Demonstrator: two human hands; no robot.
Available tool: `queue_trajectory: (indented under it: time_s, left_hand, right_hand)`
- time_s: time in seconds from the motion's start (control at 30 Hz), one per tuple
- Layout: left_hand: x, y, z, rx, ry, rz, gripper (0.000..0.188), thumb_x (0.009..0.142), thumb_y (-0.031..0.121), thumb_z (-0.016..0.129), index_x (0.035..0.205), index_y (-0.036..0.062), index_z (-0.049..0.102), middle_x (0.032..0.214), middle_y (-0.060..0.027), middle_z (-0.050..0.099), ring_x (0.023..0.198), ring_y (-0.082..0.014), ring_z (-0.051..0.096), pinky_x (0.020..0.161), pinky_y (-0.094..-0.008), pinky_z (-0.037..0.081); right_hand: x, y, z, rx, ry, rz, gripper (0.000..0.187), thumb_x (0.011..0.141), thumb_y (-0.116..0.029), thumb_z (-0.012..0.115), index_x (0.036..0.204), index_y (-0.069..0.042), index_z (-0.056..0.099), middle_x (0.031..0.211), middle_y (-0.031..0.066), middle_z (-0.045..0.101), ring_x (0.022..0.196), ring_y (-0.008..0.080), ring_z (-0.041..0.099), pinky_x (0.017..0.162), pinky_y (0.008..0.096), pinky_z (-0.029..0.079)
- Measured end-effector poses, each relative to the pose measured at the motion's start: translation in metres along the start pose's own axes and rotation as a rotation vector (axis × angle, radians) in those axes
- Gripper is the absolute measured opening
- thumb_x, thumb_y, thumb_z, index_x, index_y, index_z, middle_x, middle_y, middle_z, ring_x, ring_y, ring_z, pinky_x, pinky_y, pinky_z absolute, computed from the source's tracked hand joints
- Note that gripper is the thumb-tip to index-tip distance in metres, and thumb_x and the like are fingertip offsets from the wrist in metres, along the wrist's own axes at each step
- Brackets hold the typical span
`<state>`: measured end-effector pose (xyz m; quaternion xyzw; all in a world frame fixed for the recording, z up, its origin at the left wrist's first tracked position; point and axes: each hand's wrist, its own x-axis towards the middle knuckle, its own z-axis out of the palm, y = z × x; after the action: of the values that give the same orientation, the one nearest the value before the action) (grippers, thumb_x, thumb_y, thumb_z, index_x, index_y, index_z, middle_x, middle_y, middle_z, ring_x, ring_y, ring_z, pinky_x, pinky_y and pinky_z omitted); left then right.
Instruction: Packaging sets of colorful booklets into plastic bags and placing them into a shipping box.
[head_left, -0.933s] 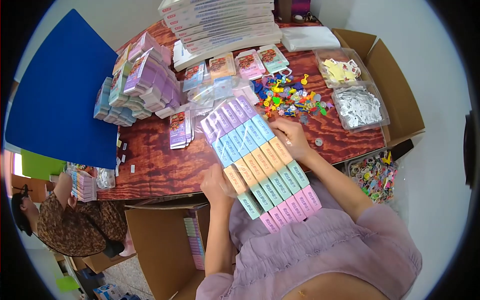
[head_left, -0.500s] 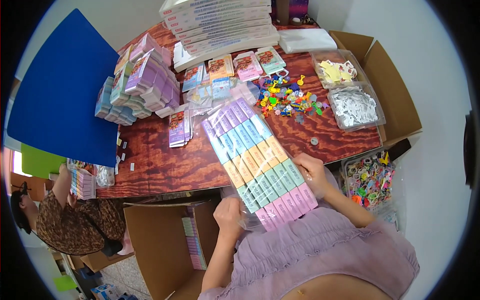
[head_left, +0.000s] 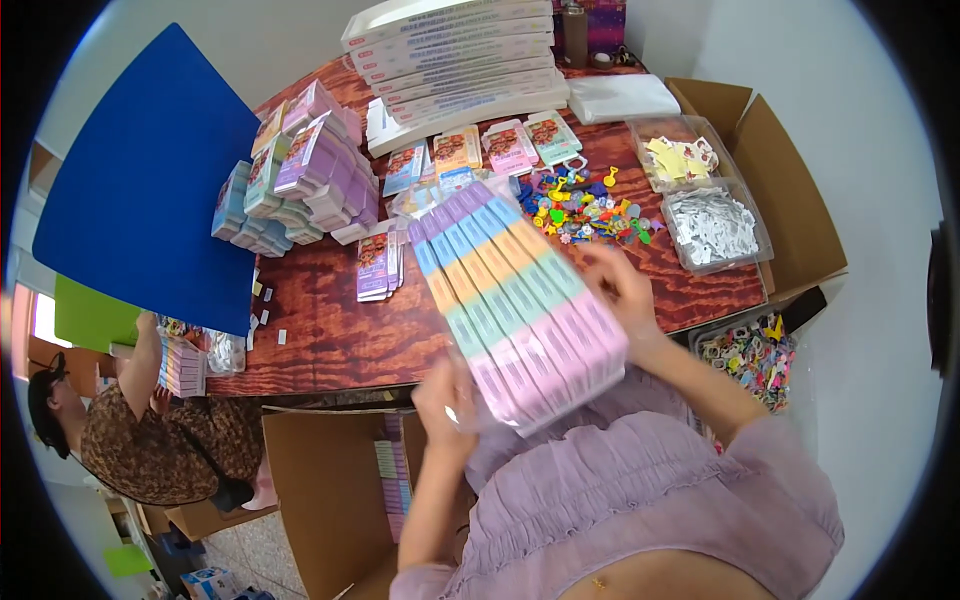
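In front of me is a clear plastic bag packed with rows of small boxes [head_left: 515, 305], in bands of purple, blue, orange, green and pink. The pink end is nearest my body and its end face shows. My left hand [head_left: 445, 402] is closed on the bag's film at the near left corner. At the pack's right side, my right hand [head_left: 625, 295] has curled fingers against the edge; motion blurs them a little. The pack's far end lies over the table, near some small clear bags [head_left: 425, 195].
On the wood-patterned table [head_left: 320, 345] are stacked pastel cards [head_left: 325, 175], long white boxes [head_left: 460, 60], colourful charms [head_left: 585, 208] and clear trays [head_left: 712, 225]. Open cartons [head_left: 335, 490] stand below and at right [head_left: 790, 190]. A co-worker [head_left: 160, 430] sits at far left beyond a blue panel [head_left: 150, 190].
The pack has tipped so its pink near end is raised and shows its end face. My right hand has shifted up along its right side; my left hand has moved slightly up and left.
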<state>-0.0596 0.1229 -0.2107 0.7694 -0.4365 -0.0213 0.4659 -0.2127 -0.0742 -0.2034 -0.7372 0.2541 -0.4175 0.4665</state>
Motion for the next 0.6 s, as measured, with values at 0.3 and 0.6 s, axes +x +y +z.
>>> queue_trajectory:
  time_s: [0.3, 0.6]
  left_hand:
    - [0.193, 0.028, -0.078, 0.332, 0.135, 0.288, 0.032, 0.096, 0.023, 0.044, 0.086, -0.0035, 0.059, 0.070, -0.0227, 0.059, 0.069, -0.0425, 0.057, 0.061, -0.0433, 0.043]
    - [0.271, 0.048, -0.129, 0.124, 0.320, 0.168, 0.021, 0.089, 0.017, 0.061, 0.075, 0.0015, 0.064, 0.053, -0.0007, 0.051, 0.047, -0.0067, 0.046, 0.044, -0.0244, 0.035]
  right_hand:
    - [0.189, -0.057, 0.037, -0.151, -0.133, -0.248, 0.017, 0.089, -0.014, 0.058, 0.093, 0.002, 0.063, 0.072, 0.0092, 0.065, 0.062, 0.0135, 0.061, 0.056, 0.0300, 0.048]
    - [0.270, -0.114, 0.046, -0.136, -0.172, -0.375, 0.013, 0.089, -0.010, 0.057, 0.089, 0.001, 0.064, 0.062, 0.0051, 0.062, 0.049, 0.0109, 0.059, 0.046, 0.0256, 0.047]
